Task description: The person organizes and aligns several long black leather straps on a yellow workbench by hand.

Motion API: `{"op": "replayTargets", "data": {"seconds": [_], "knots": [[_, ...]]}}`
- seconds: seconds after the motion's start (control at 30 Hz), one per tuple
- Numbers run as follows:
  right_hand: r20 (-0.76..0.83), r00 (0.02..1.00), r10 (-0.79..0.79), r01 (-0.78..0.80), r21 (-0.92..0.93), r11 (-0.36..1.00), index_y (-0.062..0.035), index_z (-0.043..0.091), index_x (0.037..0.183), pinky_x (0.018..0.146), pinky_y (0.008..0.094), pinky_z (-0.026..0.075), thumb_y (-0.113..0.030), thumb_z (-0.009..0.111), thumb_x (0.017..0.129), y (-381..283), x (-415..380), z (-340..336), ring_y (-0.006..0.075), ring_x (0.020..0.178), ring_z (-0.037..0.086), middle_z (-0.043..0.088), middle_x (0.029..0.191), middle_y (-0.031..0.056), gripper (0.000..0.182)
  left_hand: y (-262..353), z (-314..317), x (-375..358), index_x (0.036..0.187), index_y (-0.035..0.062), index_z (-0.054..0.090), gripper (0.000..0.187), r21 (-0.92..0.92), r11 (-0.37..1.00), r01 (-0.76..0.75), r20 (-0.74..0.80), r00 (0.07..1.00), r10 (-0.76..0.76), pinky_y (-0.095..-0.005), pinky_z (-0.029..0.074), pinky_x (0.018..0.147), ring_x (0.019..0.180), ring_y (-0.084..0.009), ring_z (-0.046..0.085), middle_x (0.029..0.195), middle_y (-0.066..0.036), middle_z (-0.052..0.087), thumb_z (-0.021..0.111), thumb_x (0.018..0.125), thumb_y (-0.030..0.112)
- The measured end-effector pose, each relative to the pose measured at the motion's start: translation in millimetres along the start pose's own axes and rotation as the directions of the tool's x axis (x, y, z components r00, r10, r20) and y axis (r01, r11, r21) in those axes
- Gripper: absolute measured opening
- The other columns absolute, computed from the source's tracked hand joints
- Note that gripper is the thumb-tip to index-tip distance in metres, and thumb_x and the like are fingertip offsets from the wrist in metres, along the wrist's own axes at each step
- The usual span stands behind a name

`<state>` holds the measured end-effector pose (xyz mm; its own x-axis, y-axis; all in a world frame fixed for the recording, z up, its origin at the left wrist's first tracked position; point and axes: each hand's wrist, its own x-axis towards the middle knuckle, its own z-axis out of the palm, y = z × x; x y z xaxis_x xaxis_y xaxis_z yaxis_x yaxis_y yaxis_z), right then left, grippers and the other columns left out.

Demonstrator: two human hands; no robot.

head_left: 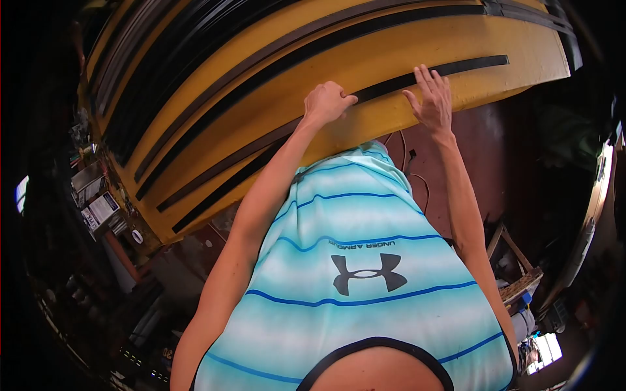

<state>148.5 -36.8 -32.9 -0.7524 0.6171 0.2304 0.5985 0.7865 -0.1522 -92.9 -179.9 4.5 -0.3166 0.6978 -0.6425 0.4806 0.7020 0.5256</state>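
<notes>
A long, flat black strip (475,62) lies along the near part of the yellow tabletop (521,52). My left hand (326,103) is on that strip, its fingers curled in and its thumb pointing right along it; part of the strip is hidden under the hand and forearm. To the right, my right hand (433,101) has its fingers stretched out and thumb apart, with the fingertips over the strip. A brown strip (228,165) runs beside the black one on the left and passes behind my left forearm.
More long black and brown strips (313,42) lie across the tabletop farther back. Boxes and papers (99,210) stand past its left end. On the right, a wooden frame (515,274) stands on the reddish floor (469,169). A cord (425,189) hangs by my shirt.
</notes>
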Motion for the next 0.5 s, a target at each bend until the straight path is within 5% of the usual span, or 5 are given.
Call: {"op": "replayTargets", "data": {"seconds": [0.03, 0.1, 0.3, 0.5], "knots": [[0.001, 1.0, 0.002, -0.002, -0.004, 1.0, -0.0113, 0.051, 0.148, 0.119, 0.0525, 0.031, -0.033, 0.069, 0.094, -18, 8, -8, 0.0302, 0.136, 0.05, 0.052, 0.151, 0.0088, 0.061, 0, 1, 0, 0.078, 0.0076, 0.076, 0.038, 0.032, 0.999, -0.008, -0.013, 1.0, 0.009, -0.0368, 0.054, 0.074, 0.074, -0.0203, 0.071, 0.068, -0.005, 0.073, 0.072, 0.09, 0.043], [0.168, 0.907, -0.387, 0.321, 0.321, 0.891, -0.0107, 0.058, 0.137, 0.113, 0.0453, 0.039, -0.022, 0.075, 0.087, -37, 25, 8, 0.0275, 0.125, 0.056, 0.062, 0.135, 0.0078, 0.054, -3, 12, 22, 0.079, 0.0078, 0.076, 0.038, 0.074, 0.997, 0.009, -0.012, 1.0, -0.008, -0.0382, 0.054, 0.076, 0.077, -0.0226, 0.072, 0.069, -0.005, 0.073, 0.072, 0.09, 0.043], [0.193, 0.836, -0.514, 0.432, 0.348, 0.832, -0.0108, 0.061, 0.118, 0.101, 0.0385, 0.046, -0.015, 0.077, 0.082, -51, 51, 22, 0.025, 0.113, 0.06, 0.064, 0.115, 0.0074, 0.039, -8, 12, 22, 0.08, 0.0069, 0.077, 0.039, 0.047, 0.999, -0.008, -0.061, 0.998, 0.011, -0.0391, 0.054, 0.076, 0.078, -0.0242, 0.072, 0.069, -0.007, 0.073, 0.072, 0.09, 0.044], [0.216, 0.784, -0.582, 0.495, 0.348, 0.796, -0.0111, 0.06, 0.118, 0.095, 0.0384, 0.049, -0.016, 0.079, 0.08, -40, 69, 22, 0.0254, 0.111, 0.061, 0.062, 0.118, 0.0067, 0.043, -10, -4, 11, 0.082, 0.006, 0.078, 0.039, -0.028, 0.999, 0.026, -0.014, 1.0, -0.026, -0.0378, 0.054, 0.075, 0.076, -0.0206, 0.072, 0.07, -0.007, 0.074, 0.072, 0.09, 0.043]]}}
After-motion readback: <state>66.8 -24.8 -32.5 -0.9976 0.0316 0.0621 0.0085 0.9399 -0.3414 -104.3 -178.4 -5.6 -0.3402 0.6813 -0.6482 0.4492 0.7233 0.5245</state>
